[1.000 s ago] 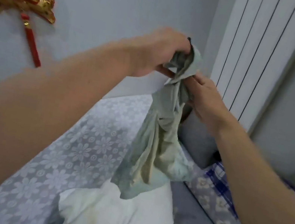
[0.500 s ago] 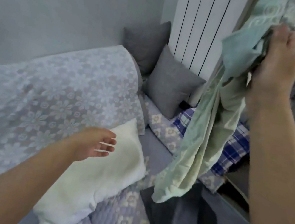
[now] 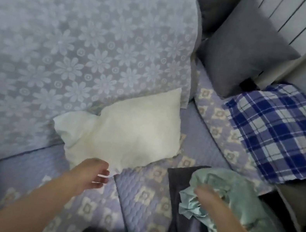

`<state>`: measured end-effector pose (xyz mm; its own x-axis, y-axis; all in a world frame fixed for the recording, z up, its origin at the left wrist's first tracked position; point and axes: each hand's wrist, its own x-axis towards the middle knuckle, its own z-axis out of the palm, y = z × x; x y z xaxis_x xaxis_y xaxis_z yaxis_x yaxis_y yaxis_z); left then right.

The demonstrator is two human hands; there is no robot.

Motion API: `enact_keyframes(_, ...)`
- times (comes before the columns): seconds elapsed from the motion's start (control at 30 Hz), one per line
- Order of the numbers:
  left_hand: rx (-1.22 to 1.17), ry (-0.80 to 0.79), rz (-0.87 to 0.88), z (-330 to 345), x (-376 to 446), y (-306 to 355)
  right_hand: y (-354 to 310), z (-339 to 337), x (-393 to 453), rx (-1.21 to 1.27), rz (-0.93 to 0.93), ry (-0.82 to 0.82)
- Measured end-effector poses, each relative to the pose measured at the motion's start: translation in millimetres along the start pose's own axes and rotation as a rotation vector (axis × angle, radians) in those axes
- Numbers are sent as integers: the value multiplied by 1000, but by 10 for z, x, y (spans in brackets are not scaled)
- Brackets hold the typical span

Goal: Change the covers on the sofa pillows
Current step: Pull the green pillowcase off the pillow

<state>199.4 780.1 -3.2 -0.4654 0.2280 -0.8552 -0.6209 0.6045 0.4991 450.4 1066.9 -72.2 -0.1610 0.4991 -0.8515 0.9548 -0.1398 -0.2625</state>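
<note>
White and bare, a pillow [image 3: 125,129] lies on the sofa seat [image 3: 144,192] against the flowered backrest [image 3: 69,39]

Its left hand [image 3: 93,172] hangs loosely spread just beside the pillow's near corner; the right hand [image 3: 205,196] sits in a crumpled green cover [image 3: 236,194], its grip too blurred to judge. Soft, light filling should squash easily, so a corner likely makes the surest hold

Quilted sofa seat [image 3: 140,193], bare white pillow [image 3: 125,131], green cover [image 3: 236,194], plaid pillow [image 3: 279,134]

I saw a radiator [image 3: 299,21] top right | plaid cloth [image 3: 279,136] lay on the seat's right end | lace throw [image 3: 66,55] draped the backrest
</note>
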Motion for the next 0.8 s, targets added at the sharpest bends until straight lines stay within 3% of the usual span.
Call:
enact_keyframes(0.13, -140, 131, -165, -416, 83, -341, -1322, 544, 325, -368, -330, -121)
enact_keyframes(0.23, -110, 237, -179, -702, 130, -467, -2400, 921, 516, -597, -602, -1)
enact_keyframes(0.33, 154, 401, -87, -991, 300, -544, -3392, 1020, 770, -799, -918, 208)
enact_keyframes(0.4, 455, 429, 1, -1200, 534, -479, -3868, 955, 1139, -1037, -895, 305)
enact_keyframes(0.53, 703, 440, 316, -1434, 1465, 78, -3893, 1101, 1771, -1266, -635, 149)
enact_keyframes(0.6, 927, 443, 309, -1399, 1989, 389, -3516, 1366, 1800, -1285, -711, 121)
enact_keyframes(0.67, 1140, 388, 276, -1249, 2446, 524, -3079, 1585, 1638, -1257, -853, 221)
enact_keyframes(0.73, 1294, 305, 196, -1026, 2620, 436, -2696, 1654, 1394, -1137, -956, 308)
enact_keyframes(0.8, 1367, 275, 168, -853, 2515, 181, -2409, 1571, 1220, -958, -925, 301)
